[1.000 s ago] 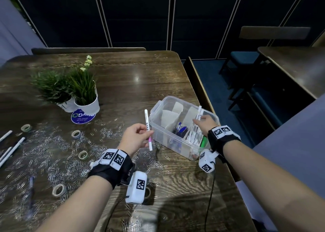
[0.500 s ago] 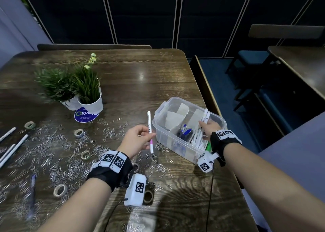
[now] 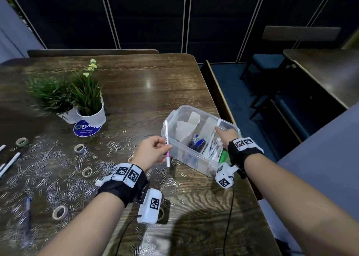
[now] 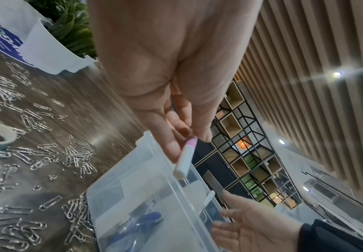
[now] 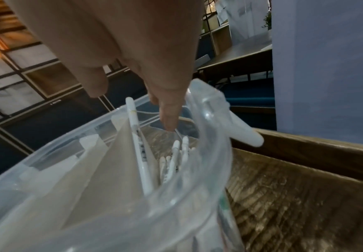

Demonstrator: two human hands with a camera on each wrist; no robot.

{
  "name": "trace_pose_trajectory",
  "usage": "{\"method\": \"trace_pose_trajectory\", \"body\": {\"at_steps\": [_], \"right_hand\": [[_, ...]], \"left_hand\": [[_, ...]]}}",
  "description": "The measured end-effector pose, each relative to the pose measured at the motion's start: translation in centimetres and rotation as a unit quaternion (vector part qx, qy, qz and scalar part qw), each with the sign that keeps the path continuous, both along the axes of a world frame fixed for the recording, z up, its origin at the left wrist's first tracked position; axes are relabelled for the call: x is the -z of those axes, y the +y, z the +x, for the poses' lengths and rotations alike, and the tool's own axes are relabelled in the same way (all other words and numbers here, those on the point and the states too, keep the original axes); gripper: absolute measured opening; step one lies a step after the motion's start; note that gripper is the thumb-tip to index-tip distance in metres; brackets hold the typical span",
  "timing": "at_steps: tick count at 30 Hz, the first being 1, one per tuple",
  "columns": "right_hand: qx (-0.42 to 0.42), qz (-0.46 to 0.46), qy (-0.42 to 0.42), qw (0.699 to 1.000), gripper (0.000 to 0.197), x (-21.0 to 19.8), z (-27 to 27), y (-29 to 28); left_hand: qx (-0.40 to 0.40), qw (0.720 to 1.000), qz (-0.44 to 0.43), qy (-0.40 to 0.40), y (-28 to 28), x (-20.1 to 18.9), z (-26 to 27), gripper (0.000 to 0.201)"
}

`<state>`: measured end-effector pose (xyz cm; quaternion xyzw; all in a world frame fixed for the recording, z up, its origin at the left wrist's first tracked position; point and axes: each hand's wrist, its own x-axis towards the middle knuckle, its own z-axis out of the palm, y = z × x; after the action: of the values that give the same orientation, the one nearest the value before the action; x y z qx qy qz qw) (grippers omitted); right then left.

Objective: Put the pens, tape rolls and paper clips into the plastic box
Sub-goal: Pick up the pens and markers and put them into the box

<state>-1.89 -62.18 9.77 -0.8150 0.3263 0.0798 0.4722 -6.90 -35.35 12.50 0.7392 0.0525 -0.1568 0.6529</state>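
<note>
The clear plastic box (image 3: 182,153) stands near the table's right edge, with dividers, blue pens (image 3: 196,142) and white pens (image 3: 212,151) inside. My left hand (image 3: 164,149) pinches a white pen with a pink band (image 3: 166,137) upright just left of the box; the left wrist view shows this pen (image 4: 185,160) over the box rim (image 4: 154,170). My right hand (image 3: 223,134) reaches into the right compartment with straight fingers (image 5: 168,119) and holds nothing. A white pen (image 5: 140,153) leans on a divider beside them. Paper clips (image 3: 58,168), tape rolls (image 3: 79,148) and more pens (image 3: 9,163) lie on the table to the left.
Two potted plants (image 3: 91,108) and a blue round sticker (image 3: 86,129) sit behind the clips. Other tape rolls (image 3: 60,212) lie near my left forearm. A bench edge (image 3: 219,94) runs along the table's right side, just past the box.
My right hand has let go of the white pen, which now leans on a divider in the box. The left hand has carried its pen a little closer to the box.
</note>
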Motion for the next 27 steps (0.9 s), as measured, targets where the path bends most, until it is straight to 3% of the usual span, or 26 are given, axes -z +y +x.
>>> {"method": "trace_pose_trajectory", "body": {"at_steps": [3, 9, 15, 18, 23, 27], "right_hand": [[-0.022, 0.013, -0.068, 0.997, 0.032, -1.6, -1.4, 0.5], [-0.181, 0.212, -0.104, 0.955, 0.028, -4.1, -5.2, 3.6], [-0.243, 0.218, -0.11, 0.939, 0.015, -4.5, -7.1, 4.8], [-0.209, 0.205, -0.122, 0.948, 0.014, -4.5, -7.0, 3.8], [-0.043, 0.196, -0.171, 0.965, 0.013, -4.9, -4.8, -0.1], [0.008, 0.148, -0.142, 0.979, 0.016, -3.6, -2.8, -1.9]], "left_hand": [[0.015, 1.0, -0.011, -0.003, -0.9, -0.4, -0.4, 0.029], [0.038, 0.999, 0.001, -0.016, -2.9, -1.0, -1.6, 0.035], [0.057, 0.997, 0.025, -0.045, -4.7, -1.0, -2.6, 0.045], [0.06, 0.996, 0.022, -0.056, -5.0, -0.9, -2.8, 0.039], [0.047, 0.993, 0.074, -0.08, -3.6, 0.0, -2.3, 0.023], [0.017, 0.986, 0.12, -0.112, -2.6, 0.3, -1.7, 0.023]]}}
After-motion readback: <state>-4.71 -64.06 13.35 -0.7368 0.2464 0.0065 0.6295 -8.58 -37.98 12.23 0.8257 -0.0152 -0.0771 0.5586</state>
